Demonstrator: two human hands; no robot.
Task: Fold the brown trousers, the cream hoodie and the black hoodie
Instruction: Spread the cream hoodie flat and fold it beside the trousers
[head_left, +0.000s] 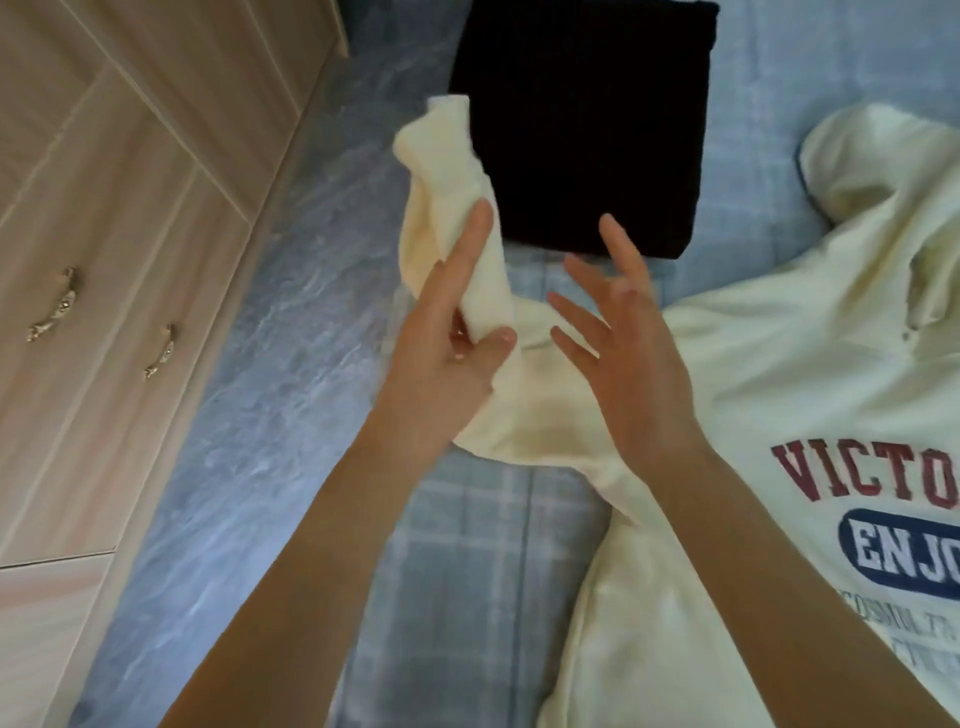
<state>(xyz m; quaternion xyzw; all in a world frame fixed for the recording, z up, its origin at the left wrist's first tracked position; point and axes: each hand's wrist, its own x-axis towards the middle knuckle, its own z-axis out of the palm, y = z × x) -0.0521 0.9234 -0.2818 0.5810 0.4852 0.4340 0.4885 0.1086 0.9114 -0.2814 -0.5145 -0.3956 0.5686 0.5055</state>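
Left hand (441, 338) is pinching the sleeve (457, 218) of the cream hoodie (727, 415) between thumb and fingers and holding the cuff end up off the bed, while the right hand (628, 358) is hovering just beside it, fingers spread and straight, gripping nothing. The hoodie's body is lying chest-up on the blue plaid sheet (467, 571), and the lettering is showing nicely: red block capitals reading "VICTO" (862, 475), and below that white "ENJO" on a navy oval (904, 553), both being cut off by the right edge of the view; the smaller print underneath is coming through too blurred to read. The hood (883, 171) is bunching up at the far right. Beyond the hands, the black hoodie (582, 130) is sitting as a neat folded block on the sheet, and the raised sleeve is overlapping its near-left corner in the view. Off to the left, a strip of grey marbled floor (270, 374) is running between the bed's edge and a pale wood wardrobe (130, 182) with two metal handles (161, 351). The sleeve is hanging right at that bed edge. Bare sheet is lying open between the forearms and to the right of the black block.
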